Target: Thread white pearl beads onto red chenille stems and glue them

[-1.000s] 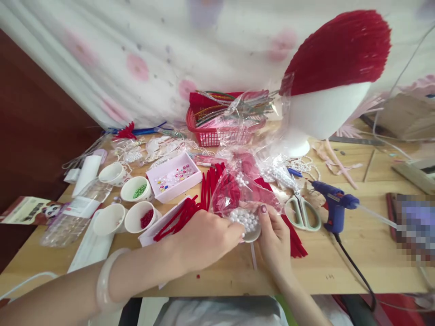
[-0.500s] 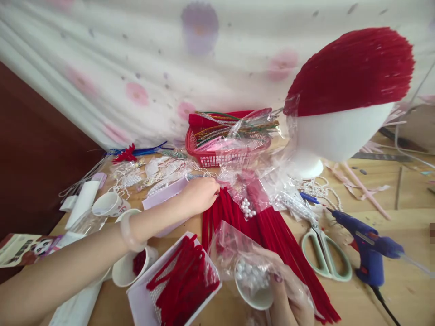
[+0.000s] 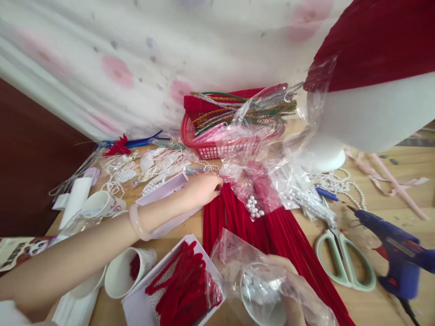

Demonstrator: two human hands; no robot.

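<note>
My left hand [image 3: 205, 188] reaches to the top end of a bundle of red chenille stems [image 3: 234, 222], beside the edge of clear plastic bags. Its fingers are pinched together, and what they hold, if anything, is hidden. Nearer to me, my right hand [image 3: 294, 280] is closed around a white cup [image 3: 261, 312] containing white pearl beads [image 3: 260, 287]. A clear plastic bag [image 3: 227, 258] lies over the cup and this hand. Another clear bag with several larger pearls [image 3: 254, 207] rests on the stems. Below my left forearm stands a white box [image 3: 131, 312] of short red chenille pieces [image 3: 185, 285].
A red basket [image 3: 217, 150] holds glittery stems at the back. To the right are scissors [image 3: 345, 258], a blue glue gun [image 3: 390, 240] and a white stand [image 3: 374, 117] topped with red. White cups [image 3: 124, 276] and strings of pearls [image 3: 163, 165] lie left.
The view has shifted closer, pushing the right-side things outward. The cup in my right hand sits lower in view, with the clear bag covering more of it. My left hand stays by the stems.
</note>
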